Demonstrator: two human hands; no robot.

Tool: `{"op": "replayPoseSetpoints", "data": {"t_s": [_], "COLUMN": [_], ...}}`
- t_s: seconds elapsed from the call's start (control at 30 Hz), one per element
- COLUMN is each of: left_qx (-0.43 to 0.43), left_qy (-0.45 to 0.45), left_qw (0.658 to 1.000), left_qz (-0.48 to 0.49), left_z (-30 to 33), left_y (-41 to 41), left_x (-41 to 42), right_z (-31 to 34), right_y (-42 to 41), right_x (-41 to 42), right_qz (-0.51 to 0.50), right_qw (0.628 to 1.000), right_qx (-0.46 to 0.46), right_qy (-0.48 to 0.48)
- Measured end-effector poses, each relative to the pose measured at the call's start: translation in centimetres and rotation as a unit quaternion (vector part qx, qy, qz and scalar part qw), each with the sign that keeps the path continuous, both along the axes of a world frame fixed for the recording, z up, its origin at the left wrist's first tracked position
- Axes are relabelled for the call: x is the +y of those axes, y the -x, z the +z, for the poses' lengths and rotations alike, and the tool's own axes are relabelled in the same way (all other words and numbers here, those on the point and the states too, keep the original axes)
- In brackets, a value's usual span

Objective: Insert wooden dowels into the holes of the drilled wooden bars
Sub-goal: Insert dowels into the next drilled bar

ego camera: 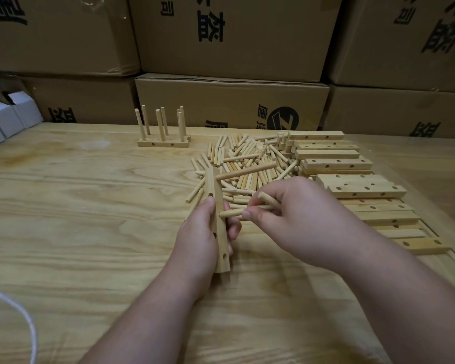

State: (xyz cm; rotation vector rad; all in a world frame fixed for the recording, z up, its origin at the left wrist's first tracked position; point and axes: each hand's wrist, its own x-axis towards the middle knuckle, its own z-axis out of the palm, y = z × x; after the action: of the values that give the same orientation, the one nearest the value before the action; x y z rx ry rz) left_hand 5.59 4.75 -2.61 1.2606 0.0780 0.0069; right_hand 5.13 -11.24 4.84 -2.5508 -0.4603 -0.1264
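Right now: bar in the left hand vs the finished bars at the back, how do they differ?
The held bar is gripped by the left hand above the table; the finished bars lie flat on it. The held bar carries two dowels pointing sideways, with the right hand on the second; the finished bars' dowels stand upright. Both are pale drilled wood.

A pale plywood table [90,206] with strong grain carries everything. Towards its far edge sit two finished bars [163,143], side by side and touching, with dowels standing upright in them. To their right lies a loose heap of wooden dowels [247,161]. Just right of the heap, drilled wooden bars [357,190] lie in overlapping rows that run back to front along the table's right side. A white cord [19,313] curves over the near left corner.
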Motion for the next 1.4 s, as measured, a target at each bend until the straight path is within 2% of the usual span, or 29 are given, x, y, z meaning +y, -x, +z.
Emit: {"op": "replayPoseSetpoints", "data": {"t_s": [0.3,0.47,0.67,0.83,1.17,1.4], "left_qx": [0.005,0.003,-0.041,-0.041,0.003,0.004], "left_qy": [0.021,0.031,-0.066,-0.082,0.039,0.146], "left_qw": [1.000,0.999,0.997,0.996,0.999,0.989], "left_qz": [-0.004,-0.021,-0.027,-0.020,-0.003,-0.035], "left_z": [0.2,0.4,-0.1,-0.1,0.4,0.8], "left_y": [0.0,0.1,0.4,0.4,0.2,0.0], "left_x": [-0.1,0.1,-0.1,-0.2,-0.2,0.4], "right_z": [0.0,-0.1,0.6,0.6,0.1,0.5], "right_y": [0.2,0.2,-0.2,-0.1,0.6,0.4], "right_x": [0.1,0.3,-0.2,-0.1,0.8,0.4], "right_qz": [-0.013,-0.022,-0.044,-0.043,-0.040,-0.032], "right_qw": [1.000,1.000,0.994,0.993,0.999,0.997], "right_qx": [-0.014,0.019,0.098,0.096,-0.004,-0.037], "right_qy": [0.000,0.002,-0.037,-0.050,-0.019,-0.059]}}
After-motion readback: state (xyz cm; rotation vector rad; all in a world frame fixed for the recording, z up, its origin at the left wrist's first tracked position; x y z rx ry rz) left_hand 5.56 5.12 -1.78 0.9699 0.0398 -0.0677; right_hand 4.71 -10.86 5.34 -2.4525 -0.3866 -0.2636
